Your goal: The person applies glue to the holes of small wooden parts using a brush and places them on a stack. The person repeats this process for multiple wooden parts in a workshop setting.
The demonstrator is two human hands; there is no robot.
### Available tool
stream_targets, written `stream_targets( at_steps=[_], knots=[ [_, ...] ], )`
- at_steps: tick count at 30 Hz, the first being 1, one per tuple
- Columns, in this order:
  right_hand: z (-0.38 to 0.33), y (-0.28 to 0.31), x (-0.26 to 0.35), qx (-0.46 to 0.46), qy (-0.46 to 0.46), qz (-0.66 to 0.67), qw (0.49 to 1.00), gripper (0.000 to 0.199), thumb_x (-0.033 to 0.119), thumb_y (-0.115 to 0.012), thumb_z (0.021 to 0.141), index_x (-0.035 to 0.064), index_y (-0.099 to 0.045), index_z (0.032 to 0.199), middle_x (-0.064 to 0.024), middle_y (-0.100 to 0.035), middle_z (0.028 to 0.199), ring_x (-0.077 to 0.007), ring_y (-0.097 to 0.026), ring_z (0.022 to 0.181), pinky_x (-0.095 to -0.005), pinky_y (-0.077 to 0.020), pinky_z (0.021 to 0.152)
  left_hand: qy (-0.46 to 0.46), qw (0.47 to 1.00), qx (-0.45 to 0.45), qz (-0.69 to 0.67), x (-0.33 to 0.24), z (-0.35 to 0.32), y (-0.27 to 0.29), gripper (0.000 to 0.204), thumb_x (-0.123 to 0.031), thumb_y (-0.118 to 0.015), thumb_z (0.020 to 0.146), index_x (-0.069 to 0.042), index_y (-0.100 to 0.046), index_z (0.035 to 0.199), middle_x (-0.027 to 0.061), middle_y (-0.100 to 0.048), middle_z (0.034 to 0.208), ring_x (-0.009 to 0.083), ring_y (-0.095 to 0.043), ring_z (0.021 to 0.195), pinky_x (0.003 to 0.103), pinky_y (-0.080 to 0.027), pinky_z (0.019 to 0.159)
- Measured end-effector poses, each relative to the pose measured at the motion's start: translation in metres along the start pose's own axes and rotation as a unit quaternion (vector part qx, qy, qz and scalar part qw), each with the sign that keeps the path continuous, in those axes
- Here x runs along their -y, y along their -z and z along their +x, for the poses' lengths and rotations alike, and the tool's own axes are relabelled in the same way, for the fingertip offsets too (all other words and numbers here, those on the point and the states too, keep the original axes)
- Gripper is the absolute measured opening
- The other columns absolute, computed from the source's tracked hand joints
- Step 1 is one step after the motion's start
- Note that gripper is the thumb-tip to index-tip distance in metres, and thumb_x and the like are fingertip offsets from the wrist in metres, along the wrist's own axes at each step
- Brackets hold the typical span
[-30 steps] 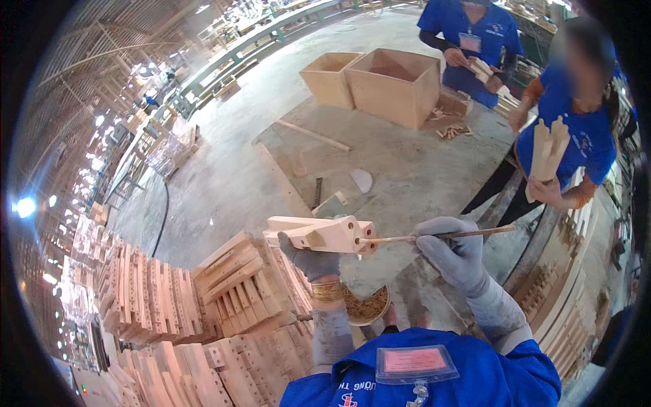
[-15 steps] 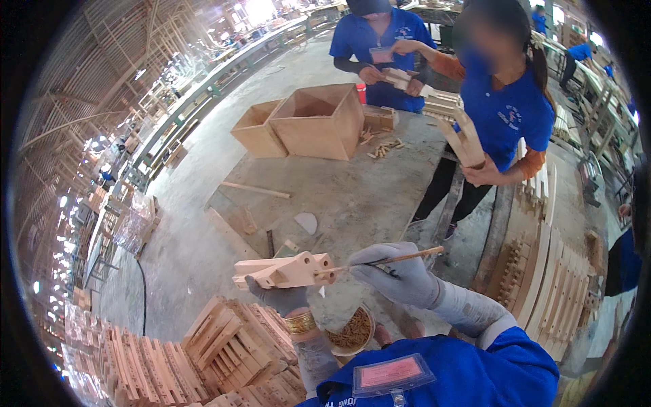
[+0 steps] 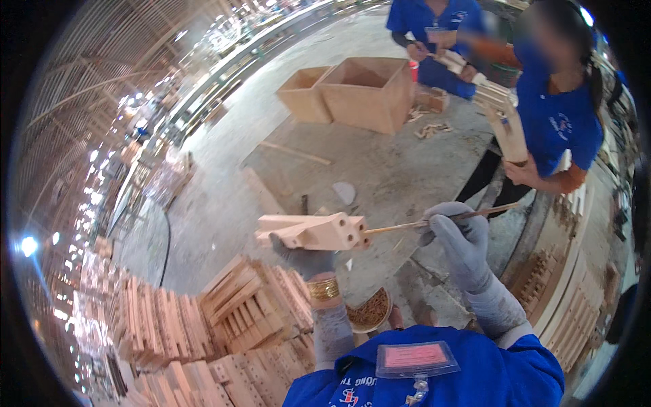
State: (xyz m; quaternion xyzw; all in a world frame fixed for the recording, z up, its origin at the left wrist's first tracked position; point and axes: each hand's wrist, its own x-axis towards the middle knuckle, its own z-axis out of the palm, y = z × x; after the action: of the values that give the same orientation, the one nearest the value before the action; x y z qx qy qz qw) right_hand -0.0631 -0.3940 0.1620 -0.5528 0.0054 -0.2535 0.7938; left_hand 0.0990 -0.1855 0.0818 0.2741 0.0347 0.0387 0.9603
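Observation:
My left hand (image 3: 304, 259), in a grey glove, grips a pair of pale wooden parts (image 3: 319, 232) from below. Their drilled end faces right and shows several round holes. Gloved as well, my right hand (image 3: 462, 247) pinches a thin stick (image 3: 397, 227), which sticks out past the hand on both sides. The stick's light-coloured tip meets the wood's end face near a hole; whether it sits inside cannot be made out. Below and between my forearms, a round tub (image 3: 389, 312) contains many small brown wooden dowels (image 3: 368, 310).
Stacked drilled wooden parts (image 3: 163, 315) fill the lower left. Two open wooden boxes (image 3: 369, 102) stand ahead beside loose dowels (image 3: 434, 129). Two co-workers in blue (image 3: 556, 122) handle wooden parts at upper right. More long parts (image 3: 576, 298) lie at right.
My right hand has drawn back from the wooden parts, so more of the stick shows between. The view has shifted. A co-worker's wooden piece has moved against other parts.

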Motion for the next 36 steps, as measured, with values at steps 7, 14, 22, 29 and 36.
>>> stream_targets(
  at_steps=[7, 14, 22, 29, 36],
  knots=[
    [-0.004, -0.011, -0.006, 0.047, -0.007, 0.002, 0.999, 0.013, 0.001, -0.057, 0.088, -0.0035, -0.059, 0.1, -0.0087, -0.064, 0.086, -0.0129, -0.063, 0.077, -0.0263, -0.0537, 0.068, -0.037, 0.999, -0.01, -0.014, -0.017, -0.003, -0.005, 0.065, -0.06, -0.053, 0.078, -0.013, -0.044, 0.123, 0.0129, -0.05, 0.115, 0.035, -0.053, 0.102, 0.055, -0.047, 0.088],
    [0.012, -0.02, -0.06, 0.068, -0.05, -0.085, 0.993, 0.012, 0.004, -0.061, 0.086, -0.0016, -0.061, 0.097, -0.0054, -0.064, 0.085, -0.0092, -0.06, 0.076, -0.0233, -0.0496, 0.066, -0.071, 0.997, 0.014, 0.003, -0.054, -0.005, 0.033, 0.059, -0.057, -0.051, 0.082, -0.011, -0.048, 0.119, 0.0084, -0.055, 0.112, 0.0284, -0.058, 0.099, 0.046, -0.05, 0.086],
    [0.034, -0.063, -0.265, 0.188, 0.063, -0.353, 0.914, 0.012, 0.017, -0.063, 0.082, 0.0088, -0.065, 0.091, -0.0121, -0.065, 0.079, -0.0271, -0.064, 0.072, -0.034, -0.0503, 0.064, -0.101, 0.98, -0.172, 0.006, -0.099, -0.018, 0.091, 0.064, -0.061, -0.053, 0.079, -0.014, -0.049, 0.121, 0.0105, -0.055, 0.114, 0.0301, -0.057, 0.1, 0.046, -0.051, 0.084],
    [0.041, -0.083, -0.312, 0.221, -0.006, -0.44, 0.87, 0.016, 0.024, -0.06, 0.083, 0.0118, -0.066, 0.091, -0.0117, -0.066, 0.083, -0.032, -0.064, 0.072, -0.0373, -0.0505, 0.064, -0.101, 0.981, -0.168, 0.012, -0.116, -0.035, 0.14, 0.062, -0.06, -0.051, 0.08, -0.011, -0.05, 0.119, 0.0111, -0.055, 0.112, 0.0287, -0.057, 0.097, 0.045, -0.051, 0.081],
    [0.035, -0.072, -0.301, 0.218, -0.022, -0.394, 0.893, 0.018, 0.022, -0.06, 0.083, 0.0092, -0.066, 0.094, -0.0117, -0.067, 0.081, -0.0268, -0.066, 0.074, -0.0351, -0.0503, 0.065, -0.109, 0.979, -0.175, -0.005, -0.118, -0.03, 0.142, 0.059, -0.058, -0.05, 0.082, -0.012, -0.051, 0.118, 0.0093, -0.055, 0.111, 0.0256, -0.057, 0.1, 0.042, -0.051, 0.082]
  ],
)
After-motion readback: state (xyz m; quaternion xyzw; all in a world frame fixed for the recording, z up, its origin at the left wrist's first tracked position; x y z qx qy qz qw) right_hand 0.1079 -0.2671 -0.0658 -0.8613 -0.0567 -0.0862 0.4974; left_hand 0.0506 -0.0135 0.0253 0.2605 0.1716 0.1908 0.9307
